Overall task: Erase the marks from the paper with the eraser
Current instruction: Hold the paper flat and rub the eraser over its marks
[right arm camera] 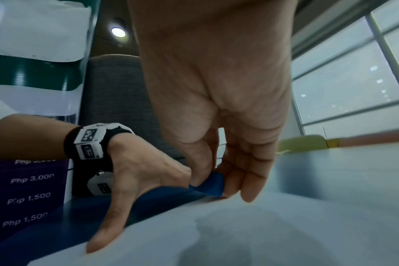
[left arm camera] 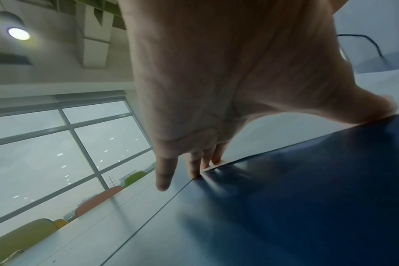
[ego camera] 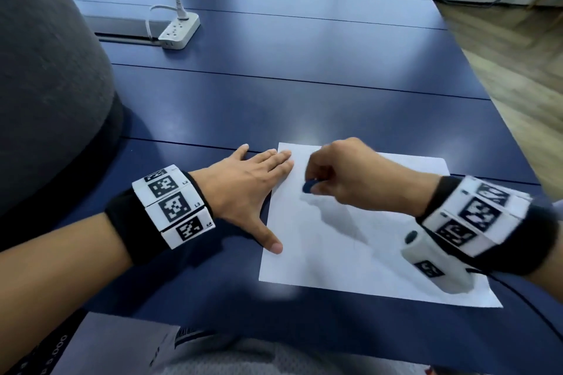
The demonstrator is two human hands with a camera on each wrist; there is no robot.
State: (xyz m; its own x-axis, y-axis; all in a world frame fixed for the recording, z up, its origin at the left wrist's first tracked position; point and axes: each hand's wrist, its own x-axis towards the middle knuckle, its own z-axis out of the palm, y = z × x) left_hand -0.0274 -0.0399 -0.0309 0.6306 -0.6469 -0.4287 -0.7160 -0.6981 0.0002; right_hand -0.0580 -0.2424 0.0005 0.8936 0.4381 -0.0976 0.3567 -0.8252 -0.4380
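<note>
A white sheet of paper (ego camera: 350, 240) lies on the dark blue table (ego camera: 274, 94) in front of me. My left hand (ego camera: 246, 189) lies flat with straight fingers, its fingertips and thumb pressing on the paper's left edge. My right hand (ego camera: 344, 173) hovers over the sheet's upper left part and pinches a small blue eraser (ego camera: 310, 186) between thumb and fingers. In the right wrist view the eraser (right arm camera: 208, 184) touches the paper (right arm camera: 285, 225) at its lower corner. Any marks on the sheet are too faint to make out.
A white power strip (ego camera: 179, 30) with a plugged-in cable sits at the table's far left, beside a grey cable slot. A grey chair back (ego camera: 45, 70) rises at the left. The table's right edge drops to a wooden floor (ego camera: 518, 70).
</note>
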